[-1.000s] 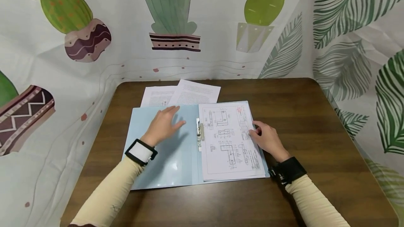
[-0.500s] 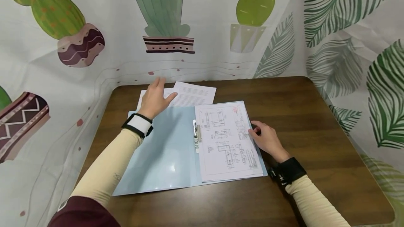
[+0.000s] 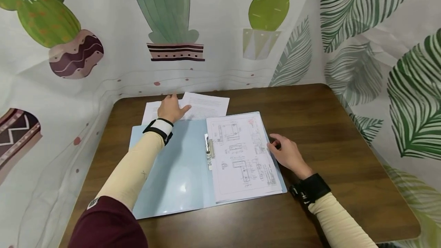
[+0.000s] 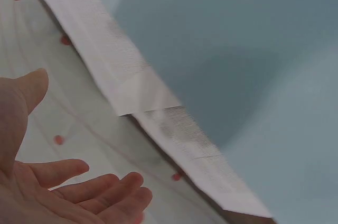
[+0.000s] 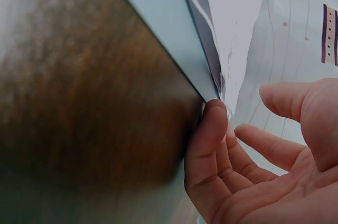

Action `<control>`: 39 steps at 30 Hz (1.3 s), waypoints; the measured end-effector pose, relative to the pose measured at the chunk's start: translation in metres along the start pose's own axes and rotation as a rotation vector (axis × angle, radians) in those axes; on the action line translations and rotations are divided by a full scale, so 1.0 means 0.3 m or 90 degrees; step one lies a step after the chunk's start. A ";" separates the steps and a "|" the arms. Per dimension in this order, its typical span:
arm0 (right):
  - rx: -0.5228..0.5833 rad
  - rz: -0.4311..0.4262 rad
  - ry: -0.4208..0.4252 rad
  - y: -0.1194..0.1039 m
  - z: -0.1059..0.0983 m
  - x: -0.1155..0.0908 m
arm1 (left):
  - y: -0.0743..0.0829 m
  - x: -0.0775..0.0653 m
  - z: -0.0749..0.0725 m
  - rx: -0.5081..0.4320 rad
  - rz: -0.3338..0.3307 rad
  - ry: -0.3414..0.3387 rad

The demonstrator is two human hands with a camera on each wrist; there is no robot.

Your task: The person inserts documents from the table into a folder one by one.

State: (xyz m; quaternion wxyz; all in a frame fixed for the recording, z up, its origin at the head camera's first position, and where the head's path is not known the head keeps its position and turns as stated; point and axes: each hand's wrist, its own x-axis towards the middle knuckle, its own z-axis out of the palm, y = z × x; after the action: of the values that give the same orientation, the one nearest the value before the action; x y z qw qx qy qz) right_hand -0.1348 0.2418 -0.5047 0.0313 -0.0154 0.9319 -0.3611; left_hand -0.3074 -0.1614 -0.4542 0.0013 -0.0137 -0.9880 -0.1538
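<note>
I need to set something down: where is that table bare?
The wooden table is bare right of the blue folder, past the right hand, and on the folder's near side. Crowded: rear left, where the left hand is over printed sheets.

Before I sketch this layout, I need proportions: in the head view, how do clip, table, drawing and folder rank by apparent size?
Largest to smallest:
1. Table
2. Folder
3. Drawing
4. Clip
</note>
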 end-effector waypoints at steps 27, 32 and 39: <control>-0.022 0.037 0.031 0.043 -0.028 -0.042 | 0.014 0.040 0.144 0.037 -0.076 -0.040; -0.021 0.039 0.031 0.045 -0.026 -0.040 | 0.016 0.046 0.157 0.004 -0.072 -0.012; -0.016 0.048 0.030 0.047 -0.023 -0.036 | 0.024 0.049 0.163 -0.034 -0.082 0.002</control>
State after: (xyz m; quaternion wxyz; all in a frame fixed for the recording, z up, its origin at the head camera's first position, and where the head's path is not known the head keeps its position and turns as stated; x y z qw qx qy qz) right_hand -0.1246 0.2574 -0.5087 0.0225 0.0282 0.9367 -0.3483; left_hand -0.3219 -0.1394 -0.4985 -0.0073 0.0501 -0.9824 -0.1800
